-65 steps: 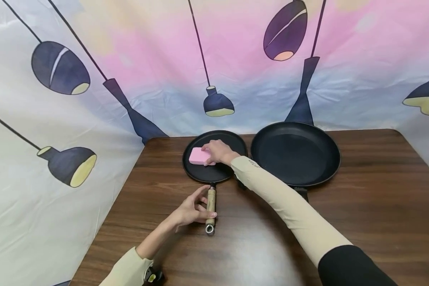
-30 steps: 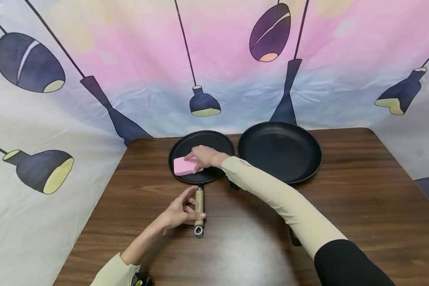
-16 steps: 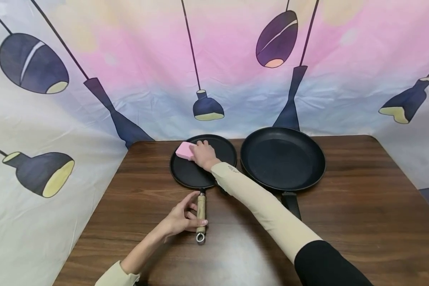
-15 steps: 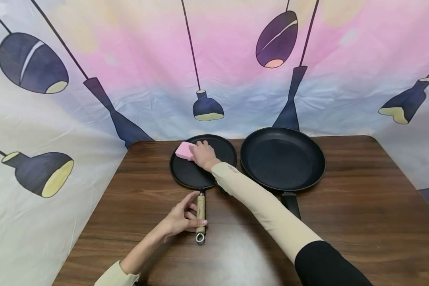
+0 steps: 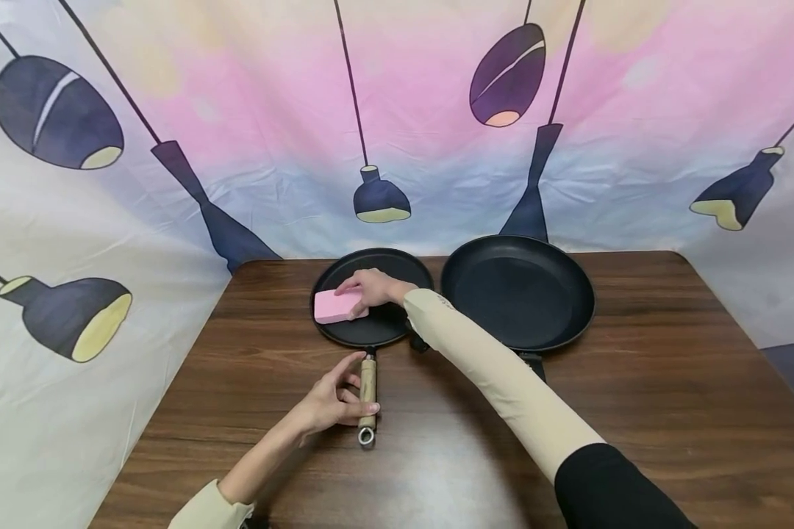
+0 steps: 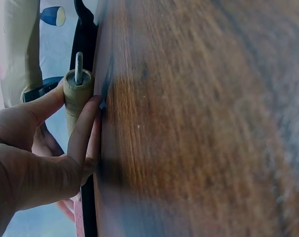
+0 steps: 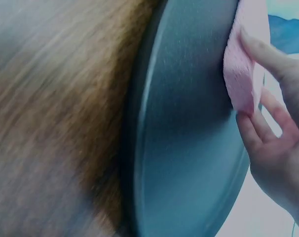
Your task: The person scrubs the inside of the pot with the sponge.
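Note:
In the head view, my right hand (image 5: 375, 287) pinches a pink sponge (image 5: 334, 306) against the flat black pan (image 5: 390, 330), over the left part of its surface. The right wrist view has the sponge (image 7: 241, 74) between thumb and fingers, its lower face at the pan's surface (image 7: 184, 123). My left hand (image 5: 331, 400) grips the pan's wooden handle (image 5: 367, 382), thumb on one side and fingers on the other. Close up in the left wrist view, the handle's end (image 6: 78, 89) shows its metal hanging ring.
A larger, deeper black frying pan (image 5: 519, 294) sits just right of the flat pan, its handle partly behind my right sleeve (image 5: 496, 375). Both stand on a brown wooden table (image 5: 668, 382). A printed cloth (image 5: 291, 147) hangs right behind the table's back edge.
My right hand has moved the sponge from the pan's upper left toward its lower left over the last half second. The left hand keeps its grip on the handle; the view has shifted slightly.

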